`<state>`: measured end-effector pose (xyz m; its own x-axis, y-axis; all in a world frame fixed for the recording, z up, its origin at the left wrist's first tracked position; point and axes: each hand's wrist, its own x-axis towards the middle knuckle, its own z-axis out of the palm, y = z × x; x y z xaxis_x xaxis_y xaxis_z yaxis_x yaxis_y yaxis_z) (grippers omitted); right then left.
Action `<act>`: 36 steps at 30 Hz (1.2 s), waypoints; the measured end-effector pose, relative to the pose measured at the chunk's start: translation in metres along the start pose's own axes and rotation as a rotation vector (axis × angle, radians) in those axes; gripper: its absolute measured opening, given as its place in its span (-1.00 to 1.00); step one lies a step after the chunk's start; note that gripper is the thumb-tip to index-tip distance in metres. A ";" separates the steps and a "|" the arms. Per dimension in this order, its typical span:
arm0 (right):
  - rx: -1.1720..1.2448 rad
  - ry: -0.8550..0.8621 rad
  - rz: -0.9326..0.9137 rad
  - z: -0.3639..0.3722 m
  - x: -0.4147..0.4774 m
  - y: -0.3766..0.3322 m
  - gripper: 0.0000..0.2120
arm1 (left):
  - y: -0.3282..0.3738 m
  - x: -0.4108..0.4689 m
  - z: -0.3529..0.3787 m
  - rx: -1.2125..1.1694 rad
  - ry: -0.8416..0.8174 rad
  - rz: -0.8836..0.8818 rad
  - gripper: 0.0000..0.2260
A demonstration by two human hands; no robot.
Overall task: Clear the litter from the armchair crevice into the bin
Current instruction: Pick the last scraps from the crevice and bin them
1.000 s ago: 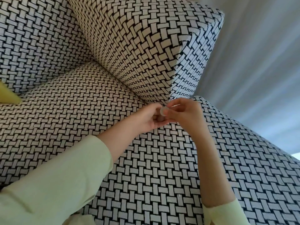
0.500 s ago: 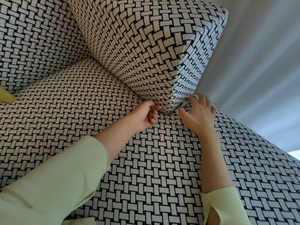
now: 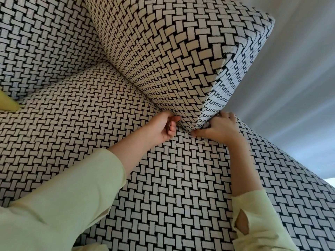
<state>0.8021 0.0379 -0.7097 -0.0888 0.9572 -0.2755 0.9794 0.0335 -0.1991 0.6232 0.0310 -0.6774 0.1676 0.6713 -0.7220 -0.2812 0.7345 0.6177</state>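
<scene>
The armchair, in black-and-white woven fabric, fills the view. Its crevice (image 3: 192, 130) runs where the armrest (image 3: 172, 57) meets the seat cushion (image 3: 90, 109). My left hand (image 3: 163, 129) lies at the crevice on the seat side, fingers curled round a small round piece of litter (image 3: 169, 126) that barely shows. My right hand (image 3: 219, 128) rests on the cushion at the armrest's front corner. Its thumb is stretched out and its fingertips are pushed into the gap, where they are hidden. No bin is in view.
A yellow object (image 3: 9, 104) pokes in at the left edge on the seat. A grey curtain (image 3: 290, 78) hangs behind the armrest on the right. The chair's backrest (image 3: 36, 42) rises at the upper left.
A second ago both hands held a small pale disc together. They have since parted: the left keeps its fingers curled, and the right moved to the armrest corner and slid its fingertips into the gap.
</scene>
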 end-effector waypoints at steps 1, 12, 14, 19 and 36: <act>-0.013 0.016 -0.014 0.002 -0.001 -0.002 -0.27 | 0.000 0.000 0.000 -0.004 0.002 0.003 -0.68; 0.177 0.117 -0.184 0.007 -0.007 -0.006 -0.69 | -0.001 -0.004 -0.004 -0.004 -0.018 0.008 -0.69; 0.227 0.097 -0.204 0.005 -0.009 -0.007 -0.73 | 0.000 -0.004 -0.006 0.003 -0.012 0.010 -0.70; 0.243 0.127 -0.197 0.000 -0.021 -0.013 -0.80 | 0.004 -0.006 -0.013 0.031 0.034 0.021 -0.71; 0.399 0.156 -0.188 -0.010 -0.046 -0.042 -0.84 | 0.013 -0.018 -0.040 0.133 0.083 0.047 -0.77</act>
<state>0.7672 -0.0047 -0.6791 -0.2001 0.9778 -0.0614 0.7997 0.1268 -0.5868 0.5782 0.0244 -0.6683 0.0772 0.6991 -0.7108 -0.1585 0.7125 0.6836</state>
